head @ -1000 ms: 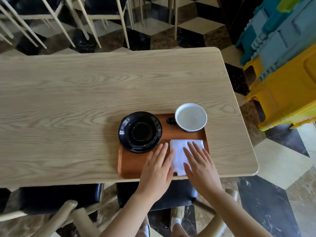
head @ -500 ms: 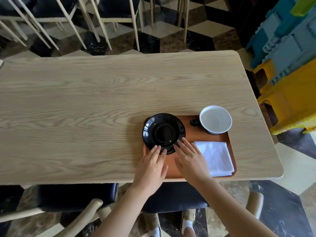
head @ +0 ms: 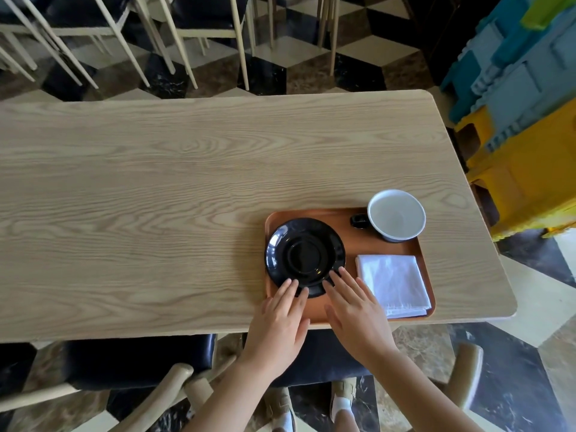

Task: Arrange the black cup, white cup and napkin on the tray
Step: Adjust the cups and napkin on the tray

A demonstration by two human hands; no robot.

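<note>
A: Where do things lie?

B: An orange tray (head: 349,213) sits at the near right of the wooden worktop (head: 156,198). On its left part rests a black dish (head: 304,255), shallow, with a round well in the middle; it looks more like a saucer than a cup, and I cannot tell which for certain. Its left rim hangs just over the tray's left edge.

A: And the white cup?

B: The white cup (head: 396,215) stands upright in the far right corner of the tray. A small dark piece (head: 359,221) touches its left side, maybe a handle; it is too small to tell. The cup hides the tray's corner beneath it.

A: The napkin?

B: The napkin (head: 393,283), white and folded, lies flat in the near right part, apart from the dish and just near of the cup.

A: The hands?

B: Both are flat, palm down, holding nothing. The left hand (head: 277,328) has its fingers (head: 288,291) together, the tips on the near rim of the dish. The right hand (head: 358,319) has its fingers (head: 346,282) slightly spread, the tips on the near right rim, the palm over the tray between dish and napkin. The hands hide the tray's near edge and part of the dish rim.

A: What else is there?

B: Chair legs (head: 240,42) stand on a chequered floor (head: 296,51) beyond the worktop, and blue and yellow plastic stools (head: 530,120) are cut off at the right. Below, a dark chair seat (head: 140,360) shows, and shoes (head: 280,406), partly cut off.
</note>
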